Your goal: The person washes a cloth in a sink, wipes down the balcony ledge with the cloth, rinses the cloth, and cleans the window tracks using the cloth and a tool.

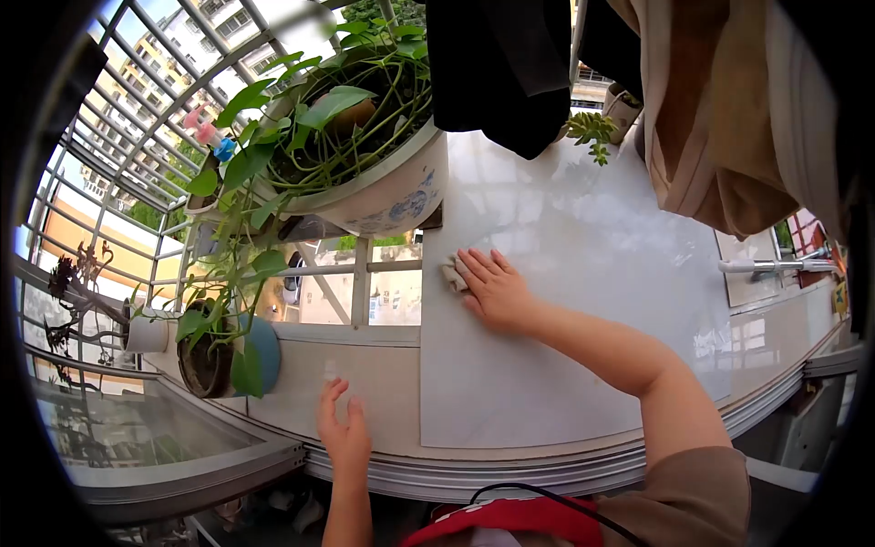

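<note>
My right hand [499,294] presses a crumpled pale cloth [455,273] against the glossy white board [565,365], at the board's left edge. The fingers lie over the cloth and hide part of it. Lower left, my left hand [345,427] is raised over the tiled sill [374,387], fingers apart and holding nothing. Up and left of my right hand stands a large white pot [392,196] with blue decoration, full of trailing green vines.
Smaller pots, one dark [205,365] and one white [148,332], stand at the left by metal bars [132,173]. Dark and beige cloths [729,118] hang at the top. A white-handled pole [775,265] juts in at the right. Window tracks [547,460] run along the front.
</note>
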Demonstrator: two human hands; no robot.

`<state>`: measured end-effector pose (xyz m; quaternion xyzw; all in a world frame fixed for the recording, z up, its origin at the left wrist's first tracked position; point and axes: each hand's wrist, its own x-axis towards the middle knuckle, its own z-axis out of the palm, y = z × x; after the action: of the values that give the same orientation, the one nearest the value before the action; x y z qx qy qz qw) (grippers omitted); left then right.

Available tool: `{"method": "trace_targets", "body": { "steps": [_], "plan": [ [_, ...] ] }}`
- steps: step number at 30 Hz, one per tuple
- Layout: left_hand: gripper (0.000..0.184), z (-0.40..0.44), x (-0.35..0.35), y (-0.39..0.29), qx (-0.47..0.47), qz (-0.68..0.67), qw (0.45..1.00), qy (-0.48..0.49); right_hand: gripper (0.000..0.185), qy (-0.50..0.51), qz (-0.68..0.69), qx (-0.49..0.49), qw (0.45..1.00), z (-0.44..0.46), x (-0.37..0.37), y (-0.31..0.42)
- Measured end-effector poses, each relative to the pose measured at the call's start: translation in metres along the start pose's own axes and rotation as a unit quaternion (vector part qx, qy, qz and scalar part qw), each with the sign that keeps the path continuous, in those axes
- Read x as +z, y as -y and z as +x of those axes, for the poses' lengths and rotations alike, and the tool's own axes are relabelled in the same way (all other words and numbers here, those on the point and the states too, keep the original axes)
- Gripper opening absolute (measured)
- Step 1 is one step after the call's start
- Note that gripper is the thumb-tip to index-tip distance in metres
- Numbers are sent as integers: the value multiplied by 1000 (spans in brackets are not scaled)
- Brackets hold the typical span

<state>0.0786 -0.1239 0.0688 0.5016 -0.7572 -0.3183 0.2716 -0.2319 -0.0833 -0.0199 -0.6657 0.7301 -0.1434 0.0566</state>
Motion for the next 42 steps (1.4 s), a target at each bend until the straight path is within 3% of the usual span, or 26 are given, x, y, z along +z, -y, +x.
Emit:
{"method": "trace_targets", "body": {
  "steps": [3,5,7,9,12,17,25,26,28,32,34,36,38,42],
  "plan": [
    [21,-40,-7,26,-48,105,993,-41,50,-58,-75,59,994,58,-8,-56],
    [21,-59,-6,28,-49,141,987,-54,49,-37,-85,76,993,105,-16,-89],
    [20,-71,1,35,-53,177,981,-61,48,-32,14,87,996,151,-22,-118],
    [24,-77,10,42,1,290,952,-93,46,-36,42,114,992,184,-25,-137],
    [26,-73,17,45,-17,270,954,-132,43,-57,34,177,982,216,-24,-152],
    [24,-71,17,47,-17,273,957,-101,39,-66,29,227,971,218,-27,-154],
    [23,-70,18,51,21,243,966,-89,34,-34,93,22,995,116,-16,-81],
    [23,-70,19,52,24,239,967,-88,31,-20,53,60,997,97,-9,-62],
    [23,-72,17,51,18,236,968,-89,30,-58,-43,-89,993,58,-23,-34],
    [24,-72,17,50,2,222,971,-86,25,30,-42,-125,991,13,-40,-14],
    [23,-71,17,50,12,213,974,-77,24,50,53,-93,993,19,-42,-29],
    [23,-70,18,49,5,219,972,-83,26,-10,94,-54,994,49,-40,-47],
    [22,-69,17,50,2,228,969,-94,21,-55,24,-57,997,95,-40,-80],
    [23,-67,18,47,-36,234,967,-98,23,-91,-16,144,985,185,-42,-121]
  ]
}}
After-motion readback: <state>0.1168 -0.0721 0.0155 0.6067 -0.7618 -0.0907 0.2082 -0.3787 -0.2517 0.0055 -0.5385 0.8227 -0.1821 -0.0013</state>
